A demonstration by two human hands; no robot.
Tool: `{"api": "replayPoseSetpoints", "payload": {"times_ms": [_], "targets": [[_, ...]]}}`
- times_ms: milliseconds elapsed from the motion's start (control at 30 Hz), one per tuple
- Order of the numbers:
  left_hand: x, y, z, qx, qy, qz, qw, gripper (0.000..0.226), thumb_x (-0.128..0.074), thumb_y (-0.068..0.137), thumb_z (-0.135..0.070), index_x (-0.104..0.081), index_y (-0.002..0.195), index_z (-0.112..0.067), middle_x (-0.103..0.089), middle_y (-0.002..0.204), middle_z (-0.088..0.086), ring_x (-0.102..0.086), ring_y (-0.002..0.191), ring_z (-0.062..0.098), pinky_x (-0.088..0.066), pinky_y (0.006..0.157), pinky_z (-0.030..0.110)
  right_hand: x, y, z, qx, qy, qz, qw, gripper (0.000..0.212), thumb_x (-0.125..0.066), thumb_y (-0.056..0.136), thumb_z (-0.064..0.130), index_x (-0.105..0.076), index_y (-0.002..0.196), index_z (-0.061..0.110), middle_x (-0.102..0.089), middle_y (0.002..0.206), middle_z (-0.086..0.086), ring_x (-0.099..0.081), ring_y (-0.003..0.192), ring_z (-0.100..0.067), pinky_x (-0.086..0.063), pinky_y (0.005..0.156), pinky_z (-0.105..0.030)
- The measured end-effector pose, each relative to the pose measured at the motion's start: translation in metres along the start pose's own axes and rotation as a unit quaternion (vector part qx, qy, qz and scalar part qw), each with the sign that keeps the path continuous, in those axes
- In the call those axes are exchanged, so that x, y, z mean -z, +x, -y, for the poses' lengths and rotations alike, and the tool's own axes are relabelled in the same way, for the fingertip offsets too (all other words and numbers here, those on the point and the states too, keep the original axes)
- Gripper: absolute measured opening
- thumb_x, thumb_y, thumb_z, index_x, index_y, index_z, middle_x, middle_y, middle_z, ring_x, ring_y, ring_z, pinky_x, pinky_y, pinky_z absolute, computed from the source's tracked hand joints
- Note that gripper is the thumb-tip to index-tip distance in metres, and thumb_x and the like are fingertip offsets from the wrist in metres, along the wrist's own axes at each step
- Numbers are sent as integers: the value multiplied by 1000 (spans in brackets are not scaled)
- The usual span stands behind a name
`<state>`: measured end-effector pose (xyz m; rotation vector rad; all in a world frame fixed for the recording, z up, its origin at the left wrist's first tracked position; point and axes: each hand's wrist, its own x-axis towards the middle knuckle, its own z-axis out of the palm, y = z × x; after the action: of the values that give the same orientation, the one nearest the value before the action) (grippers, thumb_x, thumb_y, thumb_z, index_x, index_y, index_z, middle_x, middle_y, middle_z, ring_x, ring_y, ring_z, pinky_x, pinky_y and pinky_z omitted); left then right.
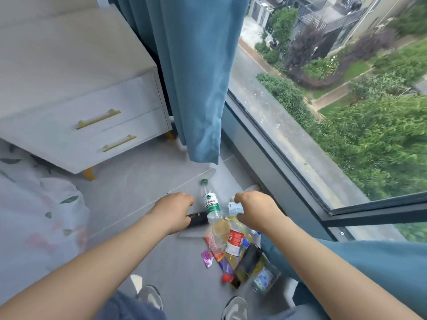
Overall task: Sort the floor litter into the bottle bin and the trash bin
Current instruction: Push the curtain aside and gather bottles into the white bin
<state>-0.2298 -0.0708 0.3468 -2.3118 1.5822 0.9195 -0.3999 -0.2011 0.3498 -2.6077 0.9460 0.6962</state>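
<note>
One dark bottle (199, 221) is gripped by the left hand (172, 211), one white-labelled container (235, 207) by the right hand (255, 210); one green-capped bottle (209, 202) is seen between.

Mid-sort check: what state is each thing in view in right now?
Left hand: grips dark cylinder.
Right hand: grips small bottle.
Green-cap bottle: capped, lying on floor.
Red-label bottle: lying in the pile, yellow liquid inside.
Wrappers: loose on floor.
Drawers: both closed.
</note>
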Motion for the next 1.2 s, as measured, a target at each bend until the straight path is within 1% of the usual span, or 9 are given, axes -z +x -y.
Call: {"api": "replayPoseSetpoints", "payload": {"times_ms": [167, 267, 333, 400, 633, 767, 933, 1000, 1200], "targets": [[-91, 86, 33, -35, 92, 18, 995, 37, -52, 88, -23, -52, 124, -14, -54, 125, 8, -53, 115, 29, -46, 91, 35, -89, 85, -1, 5, -30, -17, 999, 33, -58, 83, 18, -57, 115, 14, -64, 111, -6, -61, 102, -28, -49, 79, -32], [-135, 132, 48, -48, 118, 8, 992, 37, -52, 88, -24, -52, 124, -14, -54, 125, 8, -54, 115, 29, -45, 90, 35, -128, 131, -2, 24, -59, -37, 997, 35, -58, 85, 20, -56, 119, 13, -62, 113, -6, -60, 104, -28, -47, 79, -31], [-161, 158, 55, -56, 126, 1, 990, 37, -52, 87, -24, -53, 123, -14, -55, 125, 8, -54, 114, 30, -45, 89, 35, -152, 152, -3, 34, -77, -49, 995, 35, -58, 86, 19, -55, 120, 14, -61, 114, -5, -60, 104, -28, -45, 76, -30], [-184, 176, 60, -64, 123, -2, 990, 39, -54, 86, -25, -53, 124, -15, -56, 124, 7, -55, 114, 30, -47, 90, 34, -170, 166, -5, 42, -92, -56, 993, 35, -57, 86, 19, -55, 121, 15, -61, 115, -5, -60, 105, -27, -43, 74, -30], [-244, 210, 65, -90, 124, -24, 988, 42, -55, 84, -41, -54, 117, -15, -58, 116, 7, -57, 105, 29, -50, 88, 38, -224, 166, -12, 46, -94, -83, 991, 35, -58, 86, 27, -56, 120, 16, -62, 115, -4, -60, 106, -27, -48, 80, -33], [-255, 202, 72, -79, 137, -21, 987, 50, -58, 82, -48, -52, 117, -13, -57, 117, 7, -57, 106, 29, -49, 88, 38, -235, 148, -17, 47, -81, -84, 992, 40, -60, 86, 33, -57, 123, 18, -63, 115, -4, -60, 106, -26, -50, 81, -33], [-265, 193, 76, -57, 136, -9, 989, 42, -57, 81, -48, -51, 105, -15, -55, 112, 7, -58, 101, 28, -50, 84, 37, -228, 144, -16, 23, -76, -86, 993, 42, -61, 85, 37, -57, 121, 16, -64, 115, -3, -60, 106, -26, -51, 83, -33], [-270, 194, 78, -51, 128, -7, 990, 42, -58, 81, -48, -51, 107, -15, -55, 113, 7, -58, 101, 29, -50, 83, 36, -229, 148, -12, 25, -77, -92, 992, 43, -62, 84, 39, -57, 119, 15, -64, 113, -4, -60, 105, -26, -53, 84, -36], [-281, 198, 81, -43, 137, -8, 990, 44, -59, 83, -42, -48, 116, -15, -51, 120, 8, -55, 107, 29, -46, 83, 34, -239, 172, 0, 34, -46, -79, 995, 56, -61, 84, 49, -51, 127, 15, -58, 119, -6, -57, 109, -26, -48, 86, -35]]}}
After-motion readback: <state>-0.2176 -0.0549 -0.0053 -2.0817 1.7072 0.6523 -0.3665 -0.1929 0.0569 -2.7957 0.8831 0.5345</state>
